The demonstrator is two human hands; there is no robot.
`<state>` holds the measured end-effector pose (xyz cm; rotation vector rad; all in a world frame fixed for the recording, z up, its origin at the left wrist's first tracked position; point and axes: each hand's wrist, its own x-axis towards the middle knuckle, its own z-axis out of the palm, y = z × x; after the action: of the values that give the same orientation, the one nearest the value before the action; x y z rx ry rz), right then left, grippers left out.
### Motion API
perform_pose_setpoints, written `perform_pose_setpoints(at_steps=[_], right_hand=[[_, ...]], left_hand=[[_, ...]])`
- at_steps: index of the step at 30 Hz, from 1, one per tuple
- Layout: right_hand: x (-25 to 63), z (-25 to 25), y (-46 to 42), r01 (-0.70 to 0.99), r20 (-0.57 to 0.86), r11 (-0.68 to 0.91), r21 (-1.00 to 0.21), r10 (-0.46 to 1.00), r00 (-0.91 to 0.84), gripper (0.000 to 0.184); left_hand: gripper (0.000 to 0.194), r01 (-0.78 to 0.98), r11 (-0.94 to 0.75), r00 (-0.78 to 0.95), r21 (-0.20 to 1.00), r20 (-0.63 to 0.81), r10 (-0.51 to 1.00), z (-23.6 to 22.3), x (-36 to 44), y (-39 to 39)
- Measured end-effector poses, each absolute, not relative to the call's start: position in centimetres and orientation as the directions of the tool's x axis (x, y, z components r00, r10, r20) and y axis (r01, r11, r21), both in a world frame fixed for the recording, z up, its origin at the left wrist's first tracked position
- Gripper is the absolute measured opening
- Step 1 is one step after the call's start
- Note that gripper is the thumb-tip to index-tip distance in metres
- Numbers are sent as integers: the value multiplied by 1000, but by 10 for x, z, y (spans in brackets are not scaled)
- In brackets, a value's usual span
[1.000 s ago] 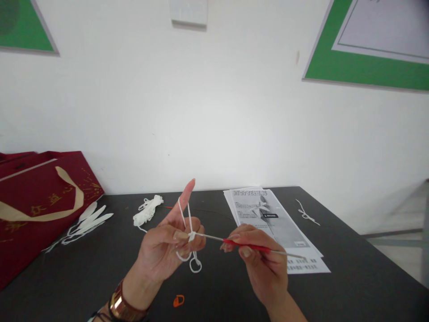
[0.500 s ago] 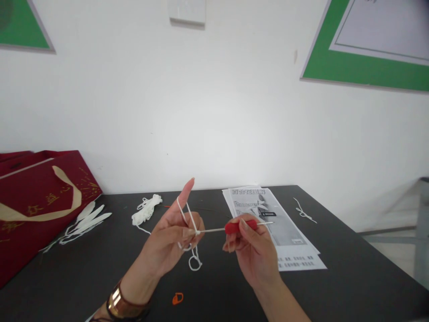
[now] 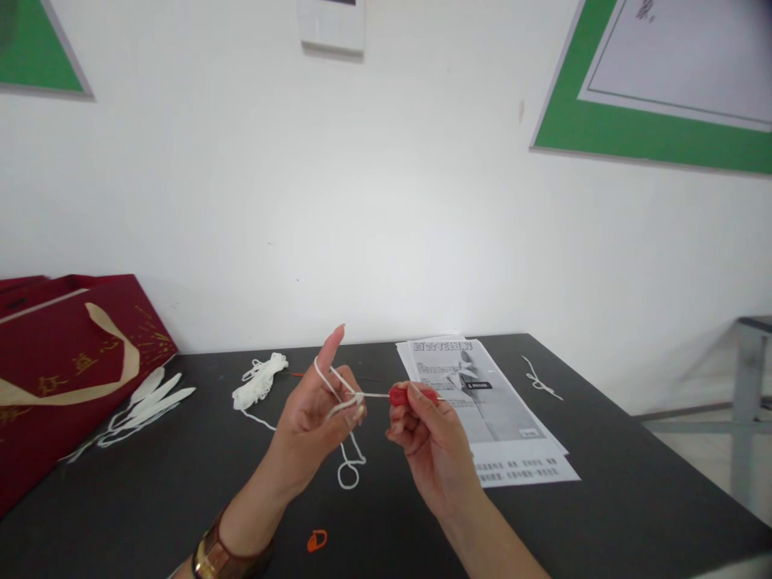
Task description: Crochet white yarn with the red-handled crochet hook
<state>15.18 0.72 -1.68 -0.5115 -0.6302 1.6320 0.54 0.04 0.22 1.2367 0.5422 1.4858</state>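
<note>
Head view: crochet hook closer in, yarn stretched

I see the white yarn (image 3: pixel 358 397) at the centre of the frame, looped round the raised index finger of the left hand (image 3: pixel 317 418), whose thumb and curled fingers pinch it near the knot. Against half a second ago, the crochet hook's (image 3: pixel 398 395) red handle sits nearer that knot, and a strand now stretches across the thumb. I judge that the stitch is being worked right at the fingertips; I cannot make out the hook's tip. The right hand (image 3: pixel 431 446) grasps the handle. Left of centre lies a white yarn hank (image 3: pixel 260 381); below, an orange stitch marker (image 3: pixel 317 540); at centre-right, printed sheets (image 3: pixel 512 418); far left, a dark-red paper bag (image 3: pixel 54 322).
</note>
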Motion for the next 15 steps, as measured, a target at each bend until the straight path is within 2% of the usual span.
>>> perform_pose_setpoints(at_steps=[9, 12, 15], right_hand=[[153, -17, 7, -715, 44, -67, -696, 990, -135, 19], [154, -18, 8, -706, 62, -36, -708, 992, -112, 18], [154, -19, 9, -699, 60, -27, -715, 993, -100, 18]], left_hand=[[65, -84, -486, 111, 870, 493, 863, 1, -4, 6], [57, 19, -475, 98, 880, 471, 877, 3, -8, 7], [60, 58, -443, 83, 895, 437, 895, 3, -10, 9]])
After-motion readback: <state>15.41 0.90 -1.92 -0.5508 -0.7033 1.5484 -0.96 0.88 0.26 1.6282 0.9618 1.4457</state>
